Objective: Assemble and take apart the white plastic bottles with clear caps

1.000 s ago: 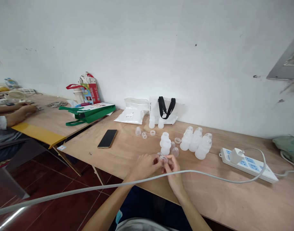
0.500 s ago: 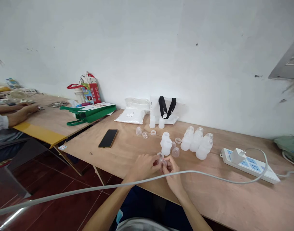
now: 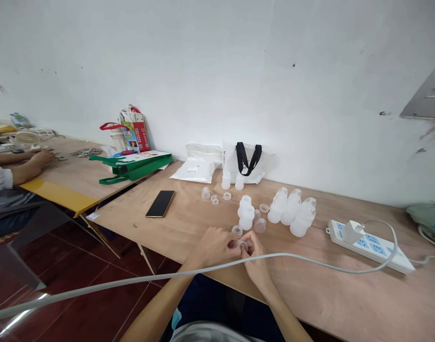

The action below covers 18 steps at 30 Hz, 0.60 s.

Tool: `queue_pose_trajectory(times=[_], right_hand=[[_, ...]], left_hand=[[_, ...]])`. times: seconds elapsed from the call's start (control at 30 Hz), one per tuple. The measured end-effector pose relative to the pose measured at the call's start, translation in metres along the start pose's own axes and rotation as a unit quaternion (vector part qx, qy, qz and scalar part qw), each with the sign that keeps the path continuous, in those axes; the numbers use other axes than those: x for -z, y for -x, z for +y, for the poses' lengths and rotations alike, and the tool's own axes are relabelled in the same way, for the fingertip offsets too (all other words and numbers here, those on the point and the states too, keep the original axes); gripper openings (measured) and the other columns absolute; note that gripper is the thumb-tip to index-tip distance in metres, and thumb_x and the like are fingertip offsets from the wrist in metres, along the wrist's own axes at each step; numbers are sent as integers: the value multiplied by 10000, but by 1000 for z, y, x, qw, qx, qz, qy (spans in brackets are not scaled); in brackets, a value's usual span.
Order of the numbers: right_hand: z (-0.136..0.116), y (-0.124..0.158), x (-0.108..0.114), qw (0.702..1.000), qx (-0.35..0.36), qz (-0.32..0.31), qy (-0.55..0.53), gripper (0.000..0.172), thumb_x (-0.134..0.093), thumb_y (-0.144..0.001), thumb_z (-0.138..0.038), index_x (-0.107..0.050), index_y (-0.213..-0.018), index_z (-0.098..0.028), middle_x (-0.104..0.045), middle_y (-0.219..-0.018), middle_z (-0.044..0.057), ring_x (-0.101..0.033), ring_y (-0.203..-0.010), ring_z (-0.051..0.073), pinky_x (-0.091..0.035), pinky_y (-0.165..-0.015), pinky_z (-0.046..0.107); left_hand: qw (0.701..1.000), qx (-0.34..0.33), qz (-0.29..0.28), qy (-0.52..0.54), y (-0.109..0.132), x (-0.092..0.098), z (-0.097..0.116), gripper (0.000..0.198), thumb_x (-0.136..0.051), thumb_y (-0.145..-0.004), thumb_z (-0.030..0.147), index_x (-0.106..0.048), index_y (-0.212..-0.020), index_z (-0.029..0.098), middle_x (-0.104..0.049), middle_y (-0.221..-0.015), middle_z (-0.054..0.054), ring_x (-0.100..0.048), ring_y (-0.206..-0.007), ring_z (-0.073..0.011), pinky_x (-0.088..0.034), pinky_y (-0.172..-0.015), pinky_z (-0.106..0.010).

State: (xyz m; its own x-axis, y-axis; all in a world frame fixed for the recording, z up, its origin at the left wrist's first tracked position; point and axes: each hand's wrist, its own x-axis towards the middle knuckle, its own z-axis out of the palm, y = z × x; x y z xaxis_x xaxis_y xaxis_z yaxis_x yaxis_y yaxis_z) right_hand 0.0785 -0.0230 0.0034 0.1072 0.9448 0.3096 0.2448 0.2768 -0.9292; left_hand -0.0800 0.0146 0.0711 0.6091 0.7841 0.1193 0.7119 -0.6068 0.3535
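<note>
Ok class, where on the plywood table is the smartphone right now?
In the head view, the smartphone lies on the left part of the plywood table, to the left of the person's left hand and the small clear plastic parts.

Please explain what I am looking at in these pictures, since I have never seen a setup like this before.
There is no machine here. These are a person's own bare hands, filmed by one camera worn on the head, looking forward and down. The left hand and right hand meet above a plywood table, holding a small clear plastic piece between them. Close by on the table stand translucent plastic bottles, with a smartphone to the left and a white power strip to the right. The pale line across the view is a white cable. At the far left, a co-worker's hand rests on a neighbouring table.
</note>
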Motion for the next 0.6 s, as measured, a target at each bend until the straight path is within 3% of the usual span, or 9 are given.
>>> queue_pose_trajectory(times=[0.17, 0.43, 0.6], right_hand=[[1, -1, 0, 999, -19, -13, -23, 136, -565, -822, -308, -448, -773, -257, -592, -618, -40, -559, -561, 160, -391, -550, 252], [2, 0, -5, 997, -56, -23, -49, 162, -563, -796, -218, -416, -739, -254, -491, -568, -75, -457, -527, 122, -345, -534, 232], [-2, 0, -5, 994, -56, -17, -93, 189, -614, -877, -342, -466, -800, -253, -490, -593, -76, -410, -489, 104, -327, -477, 215]], left_hand=[[1000, -25, -8, 0, 0, 1, -2, 246, -598, -872, 330, -643, -678, 186, -631, -614, -14, -505, -549, -138, -232, -565, -279], [995, -26, -76, 66, 2, 15, -5, 246, -606, -872, 309, -622, -663, 179, -642, -628, 3, -514, -557, -125, -279, -562, -259], [999, 5, -33, 32, 1, 14, -1, 263, -579, -899, 365, -657, -722, 187, -682, -698, -9, -536, -591, -136, -266, -572, -269]])
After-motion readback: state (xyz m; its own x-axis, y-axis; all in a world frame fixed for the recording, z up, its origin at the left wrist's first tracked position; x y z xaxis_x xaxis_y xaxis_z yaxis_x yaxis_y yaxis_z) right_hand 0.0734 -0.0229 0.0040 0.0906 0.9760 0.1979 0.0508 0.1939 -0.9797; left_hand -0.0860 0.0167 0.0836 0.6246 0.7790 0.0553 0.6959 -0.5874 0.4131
